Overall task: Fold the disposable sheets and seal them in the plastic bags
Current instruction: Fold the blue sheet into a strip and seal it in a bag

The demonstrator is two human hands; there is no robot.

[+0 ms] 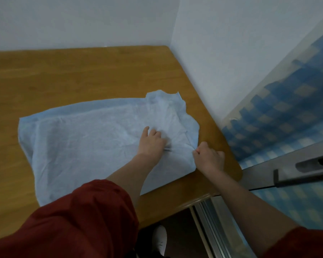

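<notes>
The brown table [82, 71] fills the middle of the frame, the blue sheet [82, 142] lies on it loosely folded and wrinkly (no bag in sight, so most work is left), the left hand [151, 142] bunches it with curled fingers, and the right hand [209, 157] pinches its right edge.

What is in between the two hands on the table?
Only a puckered stretch of the blue sheet lies between the left hand and the right hand, as the head view shows.
</notes>
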